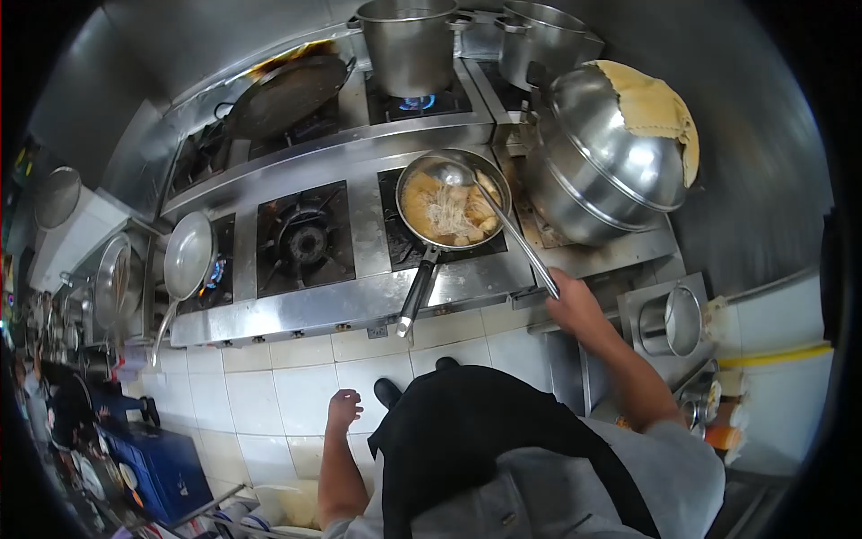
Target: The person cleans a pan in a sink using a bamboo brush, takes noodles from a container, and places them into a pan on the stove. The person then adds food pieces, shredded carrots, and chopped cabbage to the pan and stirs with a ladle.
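My right hand (576, 308) is wrapped round the handle end of a long metal ladle (523, 241). The ladle's bowl rests inside a frying pan (505, 184) on the front right burner. Pale noodle-like strands and chunks in brown sauce (446, 208) fill the pan. Its black handle (417, 292) points toward me past the stove edge, with no hand on it. My left hand (344, 409) hangs over the tiled floor at my side, its fingers loosely bent and apart, holding nothing.
A lit burner glows under an empty pan (189, 256) at left. Behind stand a dark wok (285, 97) and a tall pot (409, 49) over a blue flame. To the right is a large domed steel vessel (602, 153) with a yellow cloth (651, 103). Another person (72, 409) stands far left.
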Tool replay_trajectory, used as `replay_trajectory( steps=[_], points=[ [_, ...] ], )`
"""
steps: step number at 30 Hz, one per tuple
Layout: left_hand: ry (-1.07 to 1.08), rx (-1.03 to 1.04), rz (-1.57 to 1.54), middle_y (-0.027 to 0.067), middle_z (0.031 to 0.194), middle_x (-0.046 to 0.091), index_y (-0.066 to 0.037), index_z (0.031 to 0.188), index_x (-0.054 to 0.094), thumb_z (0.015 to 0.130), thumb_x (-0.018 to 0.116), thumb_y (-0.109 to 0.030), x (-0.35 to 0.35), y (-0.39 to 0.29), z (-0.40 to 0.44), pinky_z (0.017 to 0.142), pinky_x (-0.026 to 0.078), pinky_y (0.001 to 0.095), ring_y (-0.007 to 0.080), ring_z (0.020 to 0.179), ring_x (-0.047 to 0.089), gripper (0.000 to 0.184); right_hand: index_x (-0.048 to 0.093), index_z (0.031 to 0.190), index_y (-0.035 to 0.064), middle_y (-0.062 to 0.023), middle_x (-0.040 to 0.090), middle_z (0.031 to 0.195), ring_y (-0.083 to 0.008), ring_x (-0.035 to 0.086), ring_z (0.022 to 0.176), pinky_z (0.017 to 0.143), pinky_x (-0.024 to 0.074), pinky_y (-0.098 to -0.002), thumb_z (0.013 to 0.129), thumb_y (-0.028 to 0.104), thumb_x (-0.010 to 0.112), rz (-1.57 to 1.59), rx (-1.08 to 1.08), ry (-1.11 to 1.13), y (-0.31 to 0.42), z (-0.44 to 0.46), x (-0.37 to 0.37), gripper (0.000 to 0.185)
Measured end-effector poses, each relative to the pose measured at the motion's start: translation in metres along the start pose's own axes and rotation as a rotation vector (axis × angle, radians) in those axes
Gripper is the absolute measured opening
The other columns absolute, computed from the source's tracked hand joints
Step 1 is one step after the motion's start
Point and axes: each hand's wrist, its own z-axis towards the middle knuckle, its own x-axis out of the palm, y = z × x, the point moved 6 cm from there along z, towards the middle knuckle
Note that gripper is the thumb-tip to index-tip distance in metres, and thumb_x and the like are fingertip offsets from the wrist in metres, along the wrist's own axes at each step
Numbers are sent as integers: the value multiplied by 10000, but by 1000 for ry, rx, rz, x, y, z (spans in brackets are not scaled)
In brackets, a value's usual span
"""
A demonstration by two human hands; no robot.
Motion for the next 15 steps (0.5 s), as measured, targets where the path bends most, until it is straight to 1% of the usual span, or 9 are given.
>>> replay_trajectory(
  steps=[2,4,5,6,9,11,12,13,15],
  points=[
    [-1,-5,6,84,840,658,-28,1061,591,870,555,-145,5,7,-9,476,498,307,188,618,652,227,541,1082,20,-287,617,872,-481,584,877,774,466,-524,764,91,576,118,81,14,4,-14,2,327],
    [24,-30,25,88,841,656,-27,1062,591,863,549,-144,7,22,-17,489,512,314,191,637,661,235,539,1070,21,-284,620,882,-480,582,886,780,467,-519,763,86,576,122,74,36,-10,-7,17,316],
    [107,162,255,90,841,656,-25,1061,591,862,547,-148,1,35,-11,494,519,317,201,648,668,237,537,1058,22,-281,623,892,-479,580,895,786,469,-513,761,82,576,119,69,47,-15,-7,23,306],
    [161,219,386,96,861,656,-25,1067,589,875,540,-154,-3,50,-5,506,527,334,215,663,672,236,537,1058,22,-281,623,892,-479,580,895,786,469,-513,761,82,576,118,68,43,-10,-11,20,306],
    [282,116,723,112,919,654,-25,1086,583,912,520,-172,-20,86,-7,541,552,385,255,710,686,236,531,1021,15,-286,620,890,-480,574,903,784,467,-518,761,68,565,82,54,-32,13,-19,10,267],
    [236,82,635,116,945,652,-29,1107,576,924,516,-178,-45,106,-8,545,552,399,257,722,686,243,530,1029,9,-298,614,888,-479,574,909,799,460,-531,762,49,544,3,127,-8,10,-31,17,271],
    [181,-15,427,116,963,650,-35,1127,571,928,518,-188,-60,115,-14,543,550,402,257,730,686,256,530,1029,9,-298,614,888,-479,574,909,799,460,-531,762,49,544,0,125,-11,6,-28,26,271],
    [131,-117,217,116,981,648,-41,1147,567,932,521,-198,-72,130,-21,541,549,405,256,739,685,270,526,1036,6,-304,613,894,-474,578,916,808,457,-536,758,42,540,-38,85,-36,3,-24,39,281],
    [104,-159,136,119,986,647,-43,1151,568,931,526,-197,-92,142,-26,535,544,405,258,736,684,271,521,1043,3,-311,612,901,-468,583,923,817,454,-540,754,35,536,-88,34,-65,13,-28,43,291]
  ],
)
